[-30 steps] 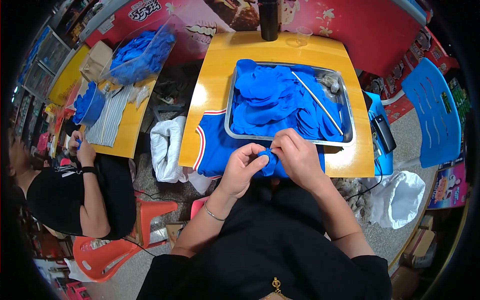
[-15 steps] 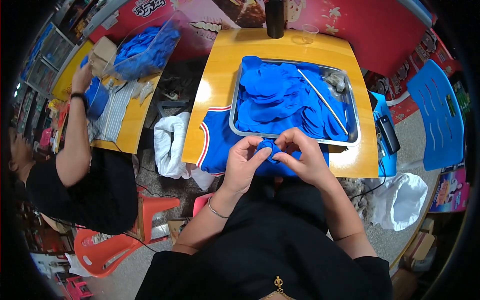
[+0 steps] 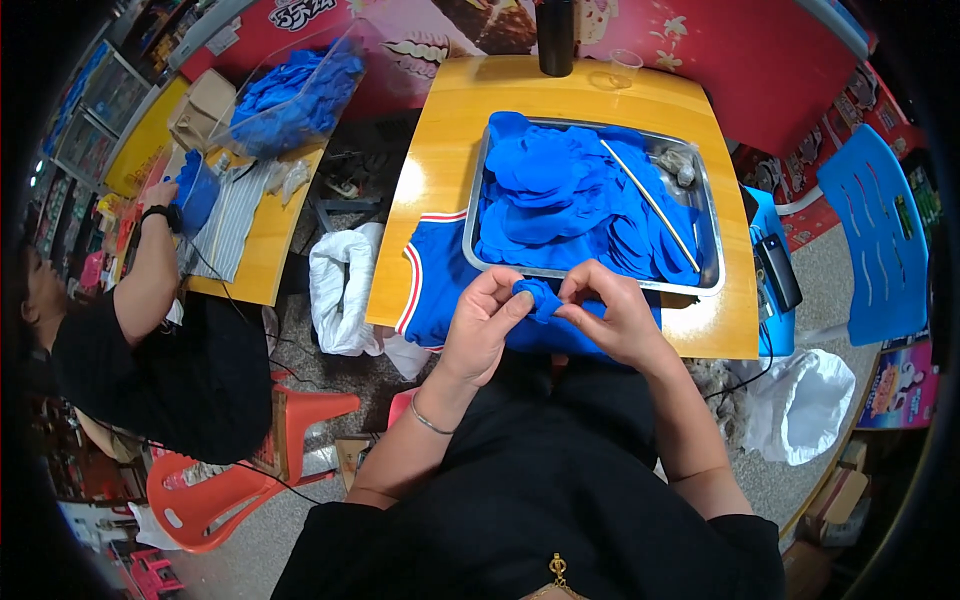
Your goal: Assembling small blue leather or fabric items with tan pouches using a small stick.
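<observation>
Just in front of the tray's near edge, my left hand (image 3: pixel 484 325) pinches a small bunched piece of blue fabric (image 3: pixel 540 297) between thumb and fingers. From the other side, the thumb and forefinger of my right hand (image 3: pixel 616 318) pinch its right edge. The piece looks folded or rolled in layers. Beyond my hands, a metal tray (image 3: pixel 714 245) holds a heap of flat, rounded blue fabric pieces (image 3: pixel 545 175). A thin pale stick (image 3: pixel 650 205) lies slanted across the heap. Under my hands and the tray's left side spreads a blue garment (image 3: pixel 436 275) with red and white trim.
A dark bottle (image 3: pixel 555 40) and a clear cup (image 3: pixel 625 68) stand at the table's far edge. At the left table a co-worker (image 3: pixel 150 340) reaches to a blue basin (image 3: pixel 198 195), near a clear bin (image 3: pixel 300 100) of blue fabric. White sacks (image 3: pixel 810 405) and a blue chair (image 3: pixel 875 230) flank the table.
My right hand has drawn an edge of the blue piece slightly outward to the right. The co-worker's hand has come down from beside the cardboard box to the blue basin.
</observation>
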The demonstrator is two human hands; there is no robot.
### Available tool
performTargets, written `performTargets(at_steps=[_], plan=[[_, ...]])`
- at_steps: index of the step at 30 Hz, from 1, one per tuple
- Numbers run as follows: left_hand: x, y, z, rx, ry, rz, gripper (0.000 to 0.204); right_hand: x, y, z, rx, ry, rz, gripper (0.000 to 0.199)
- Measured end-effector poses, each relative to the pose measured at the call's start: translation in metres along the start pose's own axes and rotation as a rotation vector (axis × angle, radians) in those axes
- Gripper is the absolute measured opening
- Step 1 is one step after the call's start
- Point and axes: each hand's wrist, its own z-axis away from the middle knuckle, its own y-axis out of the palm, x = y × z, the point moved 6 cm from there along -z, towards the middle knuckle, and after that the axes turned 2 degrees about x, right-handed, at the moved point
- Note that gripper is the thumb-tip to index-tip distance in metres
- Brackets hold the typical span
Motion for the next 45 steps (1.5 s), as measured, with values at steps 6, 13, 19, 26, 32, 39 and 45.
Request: performTargets(at_steps=[6, 13, 19, 26, 32, 39, 45], plan=[[0.011, -0.003, 0.001, -0.008, -0.11, 0.229, 0.009, 0.001, -0.002, -0.002, -0.062, -0.063, 0.25, 0.022], [0.009, 0.001, -0.002, 0.087, -0.236, -0.243, 0.004, -0.002, -0.011, 0.0, -0.042, -0.055, 0.232, 0.021], [0.012, -0.006, 0.0, 0.158, -0.229, -0.001, 0.014, -0.002, -0.013, -0.003, -0.071, -0.084, 0.303, 0.02], [0.037, 0.012, 0.008, 0.12, -0.348, 0.448, 0.02, -0.005, -0.013, -0.002, -0.079, -0.092, 0.278, 0.021], [0.028, 0.016, 0.012, 0.211, -0.438, 0.233, 0.024, -0.006, -0.01, -0.003, -0.048, -0.097, 0.284, 0.022], [0.035, 0.024, 0.014, 0.238, -0.356, 0.554, 0.035, -0.003, -0.007, -0.001, -0.027, -0.075, 0.234, 0.021], [0.046, 0.025, 0.017, 0.234, -0.34, 0.823, 0.038, -0.01, -0.006, -0.003, -0.013, -0.047, 0.191, 0.021]])
